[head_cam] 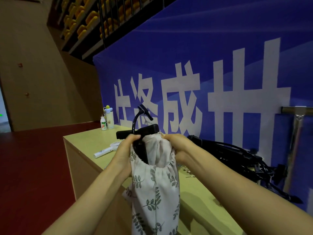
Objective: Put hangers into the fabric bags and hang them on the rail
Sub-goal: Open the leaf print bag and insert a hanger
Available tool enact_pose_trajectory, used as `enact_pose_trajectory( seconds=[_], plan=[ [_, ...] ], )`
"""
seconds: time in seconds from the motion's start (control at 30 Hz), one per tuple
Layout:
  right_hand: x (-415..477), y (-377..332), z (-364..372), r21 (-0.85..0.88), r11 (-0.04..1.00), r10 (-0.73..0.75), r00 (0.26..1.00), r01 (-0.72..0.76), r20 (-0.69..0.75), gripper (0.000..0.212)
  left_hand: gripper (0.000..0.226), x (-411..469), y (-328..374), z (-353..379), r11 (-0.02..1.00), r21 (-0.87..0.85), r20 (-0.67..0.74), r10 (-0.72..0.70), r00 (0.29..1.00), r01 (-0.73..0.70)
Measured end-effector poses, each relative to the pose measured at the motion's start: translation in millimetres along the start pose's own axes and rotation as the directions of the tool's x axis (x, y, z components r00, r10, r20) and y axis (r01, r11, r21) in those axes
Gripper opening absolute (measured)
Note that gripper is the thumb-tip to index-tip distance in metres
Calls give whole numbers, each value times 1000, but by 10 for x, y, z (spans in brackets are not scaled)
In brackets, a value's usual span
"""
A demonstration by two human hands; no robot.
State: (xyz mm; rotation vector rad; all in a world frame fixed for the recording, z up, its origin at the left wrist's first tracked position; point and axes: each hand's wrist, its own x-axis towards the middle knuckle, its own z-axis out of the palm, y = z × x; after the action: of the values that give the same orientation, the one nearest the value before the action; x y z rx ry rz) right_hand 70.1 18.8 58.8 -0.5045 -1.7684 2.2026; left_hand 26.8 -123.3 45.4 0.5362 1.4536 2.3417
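My two forearms reach forward and meet at the mouth of the fabric bag (155,192), a white bag printed with grey-green leaf sprigs that hangs down between my wrists. My left hand (124,150) has its fingers curled round the left edge of the gathered opening, with the thumb up against the hanger. My right hand (177,148) grips the bunched fabric on the right edge of the same opening, fingers closed on the cloth. The black hanger (138,131) sits partly inside the bag: a dark part shows down in the open mouth between my hands, while its flat upper bar and curved hook (134,120) stand out above my knuckles, tilted to the left. The bag is held over a pale wooden table (81,139). Just below my right wrist, a few small metal pieces (188,172) lie on the tabletop; I cannot tell what they are. Left of my left hand lies a white handheld fan (105,150). To the right of my right hand, a pile of black hangers (237,156) lies on the table. Beyond my left hand, at the far corner of the table, stand a small white bottle (103,123) and a taller one (109,118), touching or nearly so. Far right of my right hand, and higher, runs a metal rail (296,110) on an upright post. Behind everything hangs a blue banner (220,56) with large white characters.
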Motion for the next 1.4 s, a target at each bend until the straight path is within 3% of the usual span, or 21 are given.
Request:
enact_pose_trajectory(
  seconds=[0.07,0.17,0.33,0.47,0.6,0.63,0.7,0.9,0.97,1.03,1.1,1.17,1.23,1.3,1.4],
  plan=[
    [0,-56,-52,71,997,-1,1000,0,25,25,33,-1,52,3,996,-66,48,-51,998,54],
    [-11,-125,-84,130,991,-55,995,44,81,24,51,-39,74,31,988,-102,6,-115,993,114],
    [-213,-301,-59,193,962,-209,975,192,72,15,36,-176,43,164,980,-43,32,-195,980,197],
    [-465,-401,-97,210,931,-316,947,299,53,13,37,-264,158,310,980,60,69,-193,979,189],
    [-828,-595,-183,276,884,-416,903,376,103,12,20,-422,388,570,969,161,93,-202,975,185],
    [-906,-680,-173,293,869,-451,882,400,134,8,20,-448,468,644,973,163,101,-184,978,166],
    [-1087,-831,-232,331,831,-516,841,446,163,20,24,-572,583,869,978,162,127,-153,980,132],
    [-1624,-1158,-672,339,747,-616,787,572,28,13,34,-804,605,1618,986,142,285,-129,950,91],
    [-1738,-1222,-931,236,721,-660,749,652,-55,14,31,-836,498,1872,984,145,332,-148,931,105],
    [-1836,-1246,-1248,17,698,-707,694,716,-136,15,32,-845,327,2146,978,157,397,-187,899,135],
    [-1931,-1257,-1636,-248,685,-729,652,686,-209,19,32,-840,100,2424,969,158,447,-239,862,187],
    [-2023,-1253,-2038,-524,654,-737,615,545,-281,31,29,-810,-164,2660,961,139,463,-277,842,240],
    [-2107,-1209,-2441,-723,618,-720,591,308,-364,35,26,-772,-444,2872,953,92,444,-300,844,290],
    [-2152,-1112,-2798,-782,615,-677,574,98,-461,32,27,-746,-707,3053,942,48,427,-319,846,331],
    [-2096,-965,-3165,-770,638,-634,575,12,-517,30,36,-737,-1021,3232,921,7,400,-359,843,389]
  ],
)
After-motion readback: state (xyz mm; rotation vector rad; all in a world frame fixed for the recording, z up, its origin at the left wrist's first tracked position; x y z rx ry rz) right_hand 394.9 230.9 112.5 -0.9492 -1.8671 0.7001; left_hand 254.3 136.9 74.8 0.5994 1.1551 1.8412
